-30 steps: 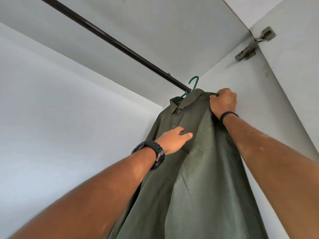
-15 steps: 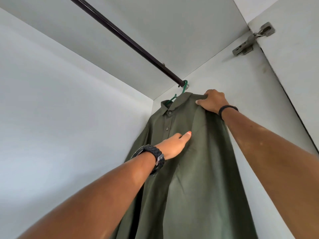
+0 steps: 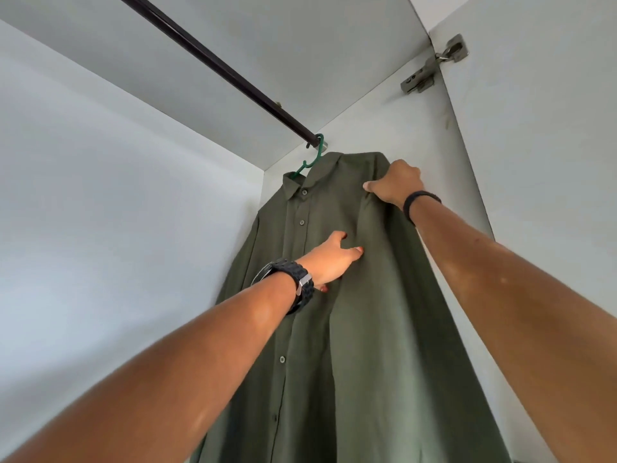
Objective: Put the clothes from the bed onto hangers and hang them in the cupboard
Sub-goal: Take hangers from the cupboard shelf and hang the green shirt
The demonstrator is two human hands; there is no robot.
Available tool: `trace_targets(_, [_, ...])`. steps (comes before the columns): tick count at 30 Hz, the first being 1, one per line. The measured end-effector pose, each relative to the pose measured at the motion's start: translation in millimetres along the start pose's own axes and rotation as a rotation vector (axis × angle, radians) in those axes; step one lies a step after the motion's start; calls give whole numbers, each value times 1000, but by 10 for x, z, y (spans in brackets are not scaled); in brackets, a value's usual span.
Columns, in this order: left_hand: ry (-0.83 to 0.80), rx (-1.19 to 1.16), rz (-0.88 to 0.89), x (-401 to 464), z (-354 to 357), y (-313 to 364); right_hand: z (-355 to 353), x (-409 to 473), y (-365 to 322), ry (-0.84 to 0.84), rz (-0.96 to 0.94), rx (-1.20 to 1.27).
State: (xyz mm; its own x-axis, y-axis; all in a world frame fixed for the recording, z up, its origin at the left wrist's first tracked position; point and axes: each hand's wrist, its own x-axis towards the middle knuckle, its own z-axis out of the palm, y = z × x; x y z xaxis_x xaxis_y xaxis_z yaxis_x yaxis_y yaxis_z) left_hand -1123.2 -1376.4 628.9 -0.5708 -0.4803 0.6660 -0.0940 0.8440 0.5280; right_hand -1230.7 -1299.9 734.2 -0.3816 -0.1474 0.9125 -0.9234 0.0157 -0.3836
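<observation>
A metal hinge (image 3: 430,66) (upper right); black watch (image 3: 298,285), wristband (image 3: 418,200).

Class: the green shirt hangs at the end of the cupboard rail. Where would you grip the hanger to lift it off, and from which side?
Probably grip the green hanger at its bare neck, just below the hook, above the shirt collar. Come from the front and left: the side wall crowds its right, and cloth covers the hanger's arms.
</observation>
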Motion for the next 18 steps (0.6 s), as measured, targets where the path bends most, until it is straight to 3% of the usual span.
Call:
trace_targets(3, [9,8,-24,-162,63,-16,-85,-330,234,-176,102,144])
trace_targets(7, [11,-13,-57,-356,185,2,-264,-814,489,-548,258,417])
trace_targets(9, [52,-2,-52,-447,219,-10,-365,-1005,544,-621,281,610])
trace_targets(10, [74,2,-47,-510,237,-22,-407,-1100,553,-577,276,615])
trace_targets(13, [28,44,-76,-730,336,-88,-431,-1332,583,-336,165,123])
trace_targets(16, [-190,31,-215,-963,459,-133,-439,-1617,544,-544,201,-24])
trace_targets(18, [-190,85,-229,-1091,541,-158,-452,-1851,527,-549,198,-4])
